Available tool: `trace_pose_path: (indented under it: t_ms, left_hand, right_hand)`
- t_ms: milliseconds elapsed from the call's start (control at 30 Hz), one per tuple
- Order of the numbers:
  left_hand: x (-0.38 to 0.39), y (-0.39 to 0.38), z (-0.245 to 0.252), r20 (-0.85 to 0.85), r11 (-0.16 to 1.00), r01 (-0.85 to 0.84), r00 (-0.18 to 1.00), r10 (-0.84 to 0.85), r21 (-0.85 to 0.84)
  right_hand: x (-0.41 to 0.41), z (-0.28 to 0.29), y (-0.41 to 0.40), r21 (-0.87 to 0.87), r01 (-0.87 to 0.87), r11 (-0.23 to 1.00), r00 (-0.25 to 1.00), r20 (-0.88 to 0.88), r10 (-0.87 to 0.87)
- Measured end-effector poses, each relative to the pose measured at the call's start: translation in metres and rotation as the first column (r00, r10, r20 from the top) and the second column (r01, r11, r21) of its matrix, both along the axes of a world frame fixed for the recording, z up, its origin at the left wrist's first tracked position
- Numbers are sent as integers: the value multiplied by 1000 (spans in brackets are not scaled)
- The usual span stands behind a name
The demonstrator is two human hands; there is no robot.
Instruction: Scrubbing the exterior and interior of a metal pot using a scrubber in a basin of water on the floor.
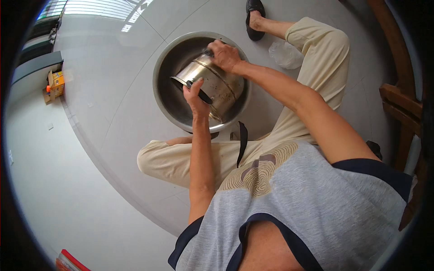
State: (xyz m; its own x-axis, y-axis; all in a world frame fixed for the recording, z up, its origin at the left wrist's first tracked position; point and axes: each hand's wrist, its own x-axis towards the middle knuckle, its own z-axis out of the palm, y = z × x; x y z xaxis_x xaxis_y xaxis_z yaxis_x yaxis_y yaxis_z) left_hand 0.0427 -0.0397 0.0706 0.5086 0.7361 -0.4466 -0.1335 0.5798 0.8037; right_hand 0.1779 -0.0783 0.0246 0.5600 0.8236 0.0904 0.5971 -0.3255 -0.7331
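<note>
A stained stainless steel pot [217,84] lies tilted on its side within a wide metal basin [159,98] on the floor. Its open rim faces left, and dark marks spot its wall. My left hand [197,101] grips the pot near its rim, by the black side handle [205,97], thumb up on the outside. Bent over the pot's upper side is my right hand [224,57], blurred, with fingers curled over a small dark item [209,53]. Whether that item is a scouring pad or part of the pot, I cannot tell.
A clear plastic bag [285,55] lies on the tiled floor by my shoe [255,20]. A black strap [242,144] hangs between my legs. Wooden furniture [400,101] stands at the right. Against the left wall is an opened cardboard box [56,84].
</note>
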Motion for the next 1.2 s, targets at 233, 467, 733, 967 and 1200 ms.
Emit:
trace_pose_path:
  t_ms: [233, 467, 733, 967, 1200]
  left_hand:
    - [-7, -4, -2, 5, 997, -51, 999, 50, 65]
    - [-3, -5, -8, -113, 997, -38, 992, 47, 74]
    - [-10, 2, 0, 8, 1000, 10, 1000, -10, 23]
    - [-9, -3, 1, -24, 995, 65, 998, -63, 75]
    - [-10, -2, 5, -35, 999, 10, 999, -9, 46]
  right_hand:
    - [-42, 18, -30, 193, -199, 961, 979, -13, 205]
    - [14, -7, 16, -202, 81, 976, 989, -102, -103]
    - [-40, 14, 0, 114, -156, 981, 982, -87, 166]
    - [-19, 11, 2, -67, -26, 997, 999, -27, 24]
    - [-24, 20, -12, 43, -176, 984, 980, -86, 179]
